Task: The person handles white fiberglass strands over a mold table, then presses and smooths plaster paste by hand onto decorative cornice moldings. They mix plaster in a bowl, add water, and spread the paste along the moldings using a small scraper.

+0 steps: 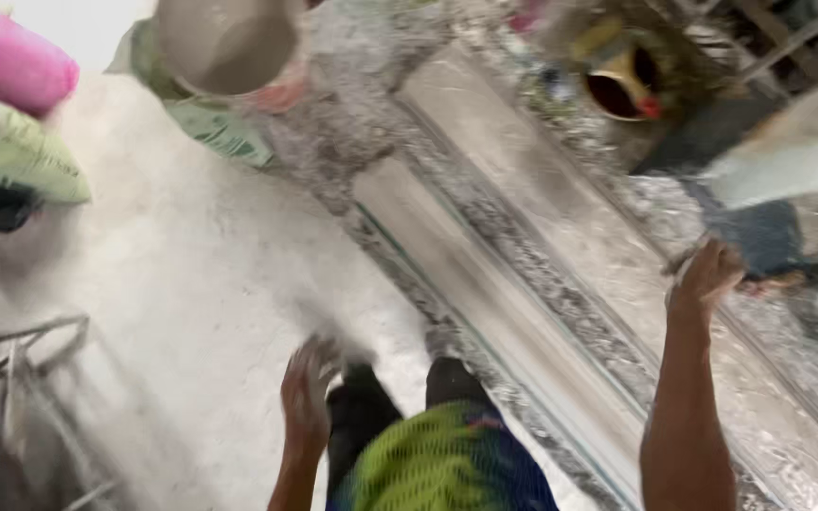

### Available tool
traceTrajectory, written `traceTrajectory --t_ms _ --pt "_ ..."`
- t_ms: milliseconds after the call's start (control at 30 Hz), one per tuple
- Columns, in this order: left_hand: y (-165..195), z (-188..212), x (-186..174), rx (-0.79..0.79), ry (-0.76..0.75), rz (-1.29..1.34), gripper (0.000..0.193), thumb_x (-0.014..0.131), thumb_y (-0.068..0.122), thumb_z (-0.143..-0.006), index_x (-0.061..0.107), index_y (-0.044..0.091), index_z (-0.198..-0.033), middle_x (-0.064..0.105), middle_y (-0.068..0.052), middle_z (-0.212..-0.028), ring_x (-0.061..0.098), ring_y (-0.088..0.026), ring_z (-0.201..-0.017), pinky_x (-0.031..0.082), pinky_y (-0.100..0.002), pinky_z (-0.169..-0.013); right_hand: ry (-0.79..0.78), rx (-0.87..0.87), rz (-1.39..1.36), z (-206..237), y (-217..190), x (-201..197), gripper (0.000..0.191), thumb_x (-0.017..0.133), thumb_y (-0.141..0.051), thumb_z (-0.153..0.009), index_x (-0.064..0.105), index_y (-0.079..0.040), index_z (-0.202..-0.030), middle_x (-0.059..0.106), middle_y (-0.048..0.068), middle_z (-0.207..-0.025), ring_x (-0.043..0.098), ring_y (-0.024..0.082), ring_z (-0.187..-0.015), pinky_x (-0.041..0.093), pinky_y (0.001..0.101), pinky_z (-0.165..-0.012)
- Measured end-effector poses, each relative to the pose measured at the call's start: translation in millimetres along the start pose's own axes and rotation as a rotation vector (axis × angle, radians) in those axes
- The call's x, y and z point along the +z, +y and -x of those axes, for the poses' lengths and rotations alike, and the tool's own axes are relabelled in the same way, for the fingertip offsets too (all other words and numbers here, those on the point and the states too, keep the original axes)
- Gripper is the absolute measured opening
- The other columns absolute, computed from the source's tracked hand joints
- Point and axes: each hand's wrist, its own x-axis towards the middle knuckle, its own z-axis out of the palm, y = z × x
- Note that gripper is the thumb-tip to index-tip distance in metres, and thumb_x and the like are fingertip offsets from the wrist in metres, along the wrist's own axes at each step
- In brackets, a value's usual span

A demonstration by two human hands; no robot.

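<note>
A crumpled green-and-white printed sack [208, 121] lies under a grey bucket; another pale green sack [13, 153] lies far left.

Head camera, steeply downward (close), tilted, blurred

Floor [191, 274] here is pale and covered in white dust. Long grey moulded slabs [523, 284] lie across it diagonally, with a pale bucket [224, 43], green printed sacks [21, 151] and a metal frame [30, 360] sitting around.

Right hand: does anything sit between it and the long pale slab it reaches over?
Nothing visible does. The right hand is raised at the far edge of the long pale slab, with only bare, dusty surface below it. The picture is motion-blurred, so contact cannot be told.
</note>
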Motion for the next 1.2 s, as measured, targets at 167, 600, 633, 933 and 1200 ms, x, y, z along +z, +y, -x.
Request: traceTrajectory --t_ms 167,600,633,933,1200 --pt "44 -137 -13 0.03 -0.151 -0.007 0.057 0.049 0.036 -0.105 0.047 -0.002 -0.147 0.062 -0.02 -0.138 0.066 -0.03 -0.123 0.056 -0.047 -0.103 -0.104 -0.007 0.043 56 -37 116 0.014 0.056 -0.007 -0.114 0.061 0.005 -0.114 0.065 0.012 -0.088 0.07 0.023 -0.071 0.057 0.0362 -0.055" --pt "256 -530 -43 0.613 -0.371 -0.077 0.033 0.06 0.018 -0.111 0.058 -0.002 -0.138 0.065 -0.012 -0.12 0.06 -0.018 -0.105 0.05 -0.034 -0.09 0.004 0.048 -0.073 221 -54 357 0.023 0.054 0.001 -0.104 0.056 0.008 -0.126 0.07 0.018 -0.108 0.07 0.022 -0.081 0.06 0.0358 -0.063" --pt "272 -561 -35 0.784 -0.374 -0.152 0.032 0.059 0.019 -0.112 0.057 -0.002 -0.136 0.066 -0.011 -0.124 0.062 -0.018 -0.109 0.051 -0.034 -0.095 0.015 0.037 0.014 221 -60 380 0.022 0.055 -0.001 -0.104 0.058 0.007 -0.124 0.07 0.018 -0.106 0.071 0.022 -0.083 0.061 0.0366 -0.065" --pt "386 -804 72 0.897 -0.197 -0.189 0.029 0.068 0.023 -0.102 0.068 -0.004 -0.111 0.077 -0.012 -0.095 0.071 -0.019 -0.086 0.058 -0.034 -0.079 -0.07 0.0 0.235 189 -159 572 0.019 0.058 -0.006 -0.105 0.065 0.005 -0.118 0.074 0.016 -0.096 0.069 0.014 -0.084 0.056 0.0264 -0.072" --pt "442 -924 121 1.089 -0.062 -0.339 0.024 0.072 0.031 -0.102 0.067 0.007 -0.101 0.077 -0.007 -0.085 0.076 -0.019 -0.075 0.056 -0.036 -0.061 0.104 0.093 0.256 220 -153 631 0.026 0.059 -0.004 -0.1 0.064 0.006 -0.123 0.073 0.018 -0.107 0.07 0.017 -0.09 0.057 0.0298 -0.075"
